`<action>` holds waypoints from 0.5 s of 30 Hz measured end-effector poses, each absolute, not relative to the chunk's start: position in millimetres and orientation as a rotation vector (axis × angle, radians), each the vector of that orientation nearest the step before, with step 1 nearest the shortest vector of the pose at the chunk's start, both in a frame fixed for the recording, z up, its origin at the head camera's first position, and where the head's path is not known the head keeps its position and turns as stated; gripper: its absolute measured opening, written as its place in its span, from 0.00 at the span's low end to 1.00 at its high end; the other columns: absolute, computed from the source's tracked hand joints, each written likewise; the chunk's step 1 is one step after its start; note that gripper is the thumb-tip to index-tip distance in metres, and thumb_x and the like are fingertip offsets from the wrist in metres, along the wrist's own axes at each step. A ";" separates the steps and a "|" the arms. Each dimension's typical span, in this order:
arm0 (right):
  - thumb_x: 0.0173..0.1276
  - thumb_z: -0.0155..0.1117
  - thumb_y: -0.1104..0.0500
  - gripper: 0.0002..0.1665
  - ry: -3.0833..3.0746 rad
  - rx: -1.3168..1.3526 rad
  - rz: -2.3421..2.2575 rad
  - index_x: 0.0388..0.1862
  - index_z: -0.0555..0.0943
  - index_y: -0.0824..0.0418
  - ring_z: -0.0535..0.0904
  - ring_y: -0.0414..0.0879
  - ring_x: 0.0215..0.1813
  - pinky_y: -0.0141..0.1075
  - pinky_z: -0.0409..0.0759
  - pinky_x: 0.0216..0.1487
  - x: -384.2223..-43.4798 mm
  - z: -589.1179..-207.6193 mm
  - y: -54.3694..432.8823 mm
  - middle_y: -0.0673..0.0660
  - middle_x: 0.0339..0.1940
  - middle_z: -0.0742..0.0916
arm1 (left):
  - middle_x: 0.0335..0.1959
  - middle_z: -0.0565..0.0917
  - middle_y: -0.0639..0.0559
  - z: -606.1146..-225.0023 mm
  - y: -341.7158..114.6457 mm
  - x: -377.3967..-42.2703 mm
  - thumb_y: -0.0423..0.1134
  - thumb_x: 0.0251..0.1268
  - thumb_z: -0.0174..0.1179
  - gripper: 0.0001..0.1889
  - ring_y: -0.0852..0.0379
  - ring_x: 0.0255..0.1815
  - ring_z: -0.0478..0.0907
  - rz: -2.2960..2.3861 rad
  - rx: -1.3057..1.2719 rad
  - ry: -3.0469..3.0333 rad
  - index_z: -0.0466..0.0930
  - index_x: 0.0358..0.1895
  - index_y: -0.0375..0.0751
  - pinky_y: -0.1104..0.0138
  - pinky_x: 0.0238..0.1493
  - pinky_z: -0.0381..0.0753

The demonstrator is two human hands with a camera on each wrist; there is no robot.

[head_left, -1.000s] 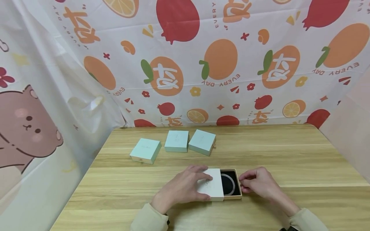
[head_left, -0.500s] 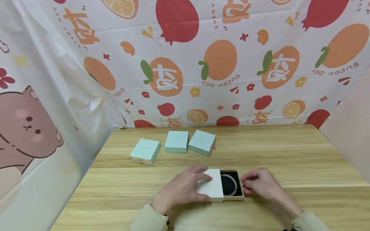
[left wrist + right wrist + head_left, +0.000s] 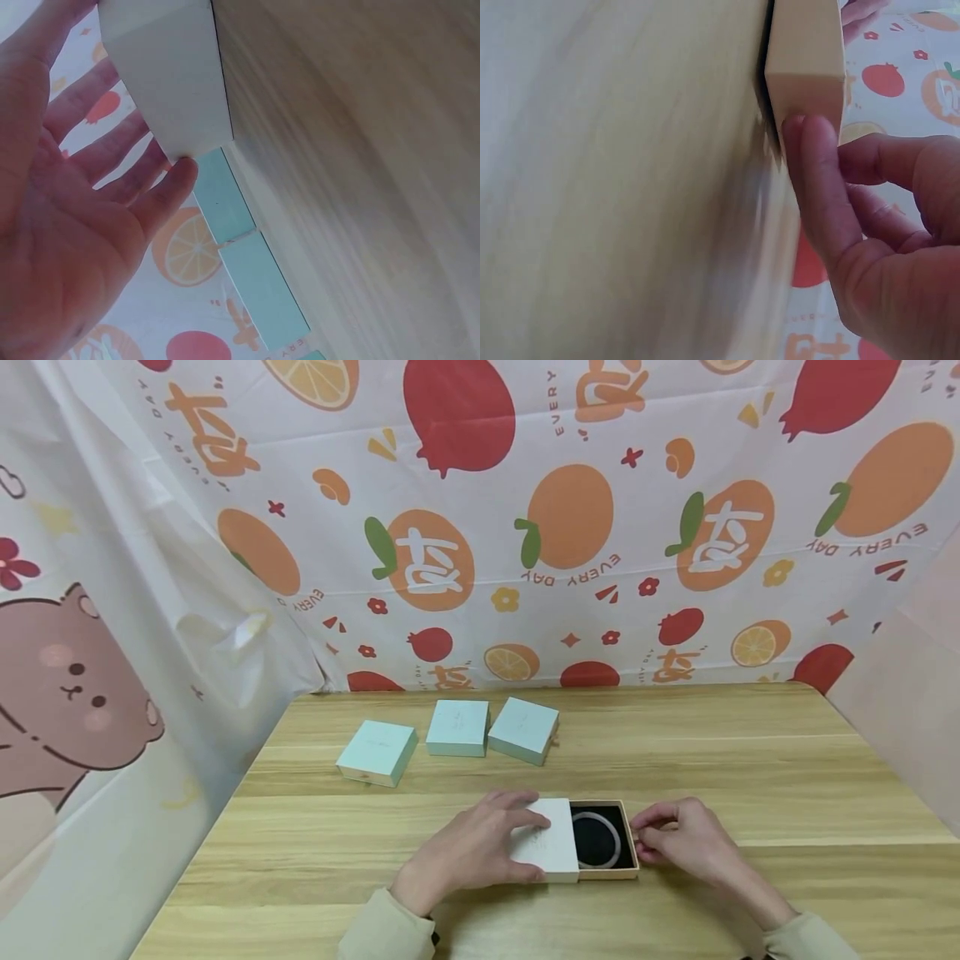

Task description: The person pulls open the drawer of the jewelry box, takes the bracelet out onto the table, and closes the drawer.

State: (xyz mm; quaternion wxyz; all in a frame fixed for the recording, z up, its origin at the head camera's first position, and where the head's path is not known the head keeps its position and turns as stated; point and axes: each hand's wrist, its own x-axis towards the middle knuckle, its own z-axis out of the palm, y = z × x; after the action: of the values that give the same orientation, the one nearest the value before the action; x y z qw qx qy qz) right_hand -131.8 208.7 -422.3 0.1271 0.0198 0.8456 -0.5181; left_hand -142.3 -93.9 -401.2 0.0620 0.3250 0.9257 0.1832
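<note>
The box lay flat on the table, on the near side, between the person's hands. Its sleeve was white, with faint lettering too small for me to read. Out of it showed a drawer with tan walls and a black lining, partly open, and on the black sat a pale greyish ring. Sleeve and drawer together made an oblong, long axis running left to right, the drawer's end pointing toward the right hand. That hand's fingers were drawn narrow, holding the drawer at its outer end; exactly what they pinched was hidden. The left hand was spread wide over the sleeve, gripping it, thumb at the near edge. Three mint boxes stood farther back.
</note>
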 end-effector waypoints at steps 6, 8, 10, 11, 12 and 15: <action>0.67 0.69 0.62 0.07 2.753 -0.081 -1.313 0.42 0.88 0.63 0.85 0.39 0.32 0.31 0.83 0.30 -128.7 -411.9 207.2 0.52 0.32 0.90 | 0.74 0.75 0.50 -399.8 -95.1 -141.3 0.57 0.56 0.75 0.28 0.48 0.73 0.72 0.514 1.029 2.811 0.84 0.61 0.56 0.53 0.71 0.75; 0.66 0.70 0.62 0.05 2.865 -0.179 -1.233 0.39 0.89 0.60 0.82 0.35 0.31 0.29 0.81 0.30 -129.2 -407.9 203.3 0.49 0.31 0.90 | 0.74 0.74 0.50 -399.3 -95.3 -140.9 0.57 0.56 0.75 0.28 0.48 0.74 0.72 0.522 1.038 2.811 0.84 0.61 0.56 0.52 0.71 0.74; 0.65 0.71 0.62 0.03 2.944 -0.302 -1.166 0.37 0.89 0.58 0.80 0.33 0.30 0.28 0.79 0.31 -131.1 -405.0 198.4 0.47 0.29 0.89 | 0.74 0.74 0.50 -398.8 -95.4 -140.8 0.57 0.56 0.75 0.28 0.49 0.74 0.72 0.533 1.041 2.812 0.84 0.61 0.57 0.53 0.71 0.75; 0.65 0.71 0.62 0.03 2.969 -0.365 -1.129 0.36 0.89 0.58 0.78 0.31 0.30 0.28 0.78 0.31 -132.6 -404.5 195.9 0.46 0.28 0.88 | 0.74 0.74 0.50 -398.7 -95.4 -140.9 0.57 0.56 0.75 0.27 0.49 0.74 0.71 0.539 1.041 2.810 0.84 0.60 0.57 0.53 0.71 0.75; 0.65 0.71 0.62 0.02 2.988 -0.428 -1.095 0.35 0.89 0.58 0.77 0.30 0.30 0.28 0.77 0.31 -134.1 -404.4 193.1 0.45 0.27 0.87 | 0.74 0.75 0.50 -398.6 -95.6 -141.0 0.57 0.56 0.75 0.27 0.49 0.74 0.71 0.547 1.042 2.810 0.84 0.59 0.57 0.53 0.71 0.75; 0.63 0.72 0.61 0.02 3.014 -0.561 -0.979 0.33 0.89 0.58 0.74 0.29 0.29 0.27 0.75 0.31 -139.0 -405.5 184.5 0.43 0.26 0.85 | 0.73 0.75 0.51 -398.7 -96.3 -141.9 0.57 0.55 0.75 0.26 0.50 0.74 0.72 0.560 1.039 2.806 0.86 0.57 0.56 0.54 0.71 0.75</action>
State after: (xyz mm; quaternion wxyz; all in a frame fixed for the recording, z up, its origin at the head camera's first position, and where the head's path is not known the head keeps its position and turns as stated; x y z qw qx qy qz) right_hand -139.0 184.5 -405.5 -0.0381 -0.1743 0.9359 -0.3039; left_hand -141.9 -96.3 -398.7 0.0486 0.3410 0.9206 0.1839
